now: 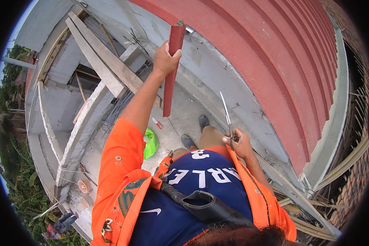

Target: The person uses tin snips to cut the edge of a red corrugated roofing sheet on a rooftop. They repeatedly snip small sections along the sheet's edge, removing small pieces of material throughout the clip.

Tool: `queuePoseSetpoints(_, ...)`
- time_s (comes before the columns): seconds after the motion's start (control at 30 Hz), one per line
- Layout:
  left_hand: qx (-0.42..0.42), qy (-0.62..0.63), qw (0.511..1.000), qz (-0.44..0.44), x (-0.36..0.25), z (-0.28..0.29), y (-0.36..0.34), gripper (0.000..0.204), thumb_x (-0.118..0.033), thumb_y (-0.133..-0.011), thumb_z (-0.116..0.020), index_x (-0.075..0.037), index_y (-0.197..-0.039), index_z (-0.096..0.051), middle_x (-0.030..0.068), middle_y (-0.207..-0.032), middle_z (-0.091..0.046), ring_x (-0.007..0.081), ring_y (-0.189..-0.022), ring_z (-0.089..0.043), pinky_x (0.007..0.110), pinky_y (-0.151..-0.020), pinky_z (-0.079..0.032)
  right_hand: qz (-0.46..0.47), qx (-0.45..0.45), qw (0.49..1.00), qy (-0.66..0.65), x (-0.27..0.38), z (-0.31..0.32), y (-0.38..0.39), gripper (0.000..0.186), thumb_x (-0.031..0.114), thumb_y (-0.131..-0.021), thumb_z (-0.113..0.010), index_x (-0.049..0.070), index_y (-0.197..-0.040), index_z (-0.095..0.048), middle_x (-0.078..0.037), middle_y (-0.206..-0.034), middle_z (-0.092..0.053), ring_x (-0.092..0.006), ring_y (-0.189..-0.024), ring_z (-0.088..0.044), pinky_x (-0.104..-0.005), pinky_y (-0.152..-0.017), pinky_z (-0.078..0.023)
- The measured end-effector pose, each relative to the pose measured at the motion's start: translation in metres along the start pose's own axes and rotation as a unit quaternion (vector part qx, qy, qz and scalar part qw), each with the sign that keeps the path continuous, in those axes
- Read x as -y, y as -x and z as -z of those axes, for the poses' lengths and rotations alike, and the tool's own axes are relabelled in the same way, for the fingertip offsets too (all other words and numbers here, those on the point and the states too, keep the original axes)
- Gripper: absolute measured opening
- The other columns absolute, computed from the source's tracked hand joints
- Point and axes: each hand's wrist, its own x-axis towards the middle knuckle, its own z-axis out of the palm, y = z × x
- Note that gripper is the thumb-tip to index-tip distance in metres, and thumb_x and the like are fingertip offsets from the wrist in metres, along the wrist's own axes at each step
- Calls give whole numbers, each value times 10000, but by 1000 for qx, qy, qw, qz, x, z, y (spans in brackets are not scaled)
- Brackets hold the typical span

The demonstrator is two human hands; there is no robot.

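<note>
Left hand around long, folded red strip

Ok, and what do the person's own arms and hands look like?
The left hand and right hand are bare, with no gloves. The left sleeve is loose, bright orange, with a small pale flower motif; the right sleeve is orange too.

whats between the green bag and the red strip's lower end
In the head view, a red-handled tool on the floor shows between the green bag and the red strip.

Long red folded strip, gripped toward its far end, silver-bladed scissors, tips pointing away
</note>
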Motion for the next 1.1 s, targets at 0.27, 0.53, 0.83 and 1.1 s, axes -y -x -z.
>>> queuePoseSetpoints(0.27, -47, -262, 963, -51, -21, -50, 12, 226, -164, -959, -752, -60, -1083, -593, 177, -1033, -685, 432, -955, -735, 531, -840, -617, -51, 34, 994, -86, -6, 37, -32, 418, 358, -935, -929, 29, -1052, -700, 2, -803, -673, -79, -707, -583, -280, -621, -459)
queuePoseSetpoints(0.53, 19, -515, 855, -49, -51, -63, 10, 217, -92, -898, -763, -101, -1061, -618, 105, -1019, -672, 281, -909, -781, 393, -576, -665, 99, 110, 985, -92, 54, 101, -123, 400, 356, -964, -905, 36, -1055, -682, -4, -897, -684, -81, -797, -612, -279, -707, -487)
queuePoseSetpoints(0.83, 32, -511, 859, -19, -92, -49, -1, 211, -90, -875, -775, -94, -1039, -642, 100, -959, -685, 243, -861, -773, 365, -584, -670, 64, 252, 923, -284, 118, 100, -182, 492, 508, -1048, -758, 27, -1129, -697, -40, -913, -695, -126, -794, -685, -264, -690, -511)
queuePoseSetpoints(1.1, 18, -372, 923, 90, -104, -53, -1, 259, -114, -928, -774, -29, -1146, -663, 156, -1088, -751, 341, -987, -790, 457, -825, -662, 71, 269, 930, -241, 123, 104, -183, 551, 539, -1036, -764, 6, -1160, -700, -35, -917, -704, -129, -800, -692, -274, -706, -530)
